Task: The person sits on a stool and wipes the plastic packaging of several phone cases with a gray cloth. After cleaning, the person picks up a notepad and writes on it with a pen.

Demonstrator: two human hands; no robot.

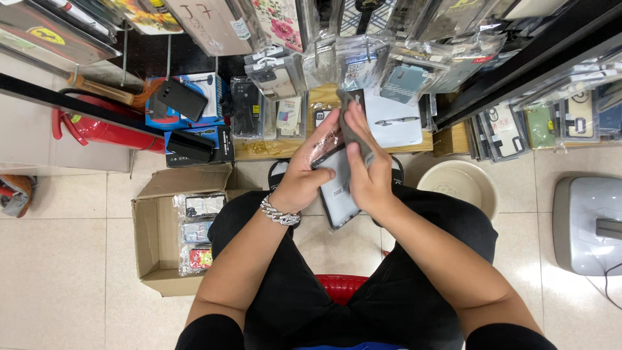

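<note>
My left hand (304, 170), with a silver chain bracelet on its wrist, grips a clear plastic package (337, 188) with a dark phone case inside. My right hand (368, 172) holds a grey cloth (353, 123) pressed against the top of that package. Both hands meet above my lap. I sit on a red stool (340, 285), in black shorts.
An open cardboard box (152, 240) with several packaged phone cases stands on the tiled floor at my left. Hanging racks of packaged cases fill the top. A red fire extinguisher (107, 129) lies at left, a beige bowl (461, 185) and a grey device (586, 223) at right.
</note>
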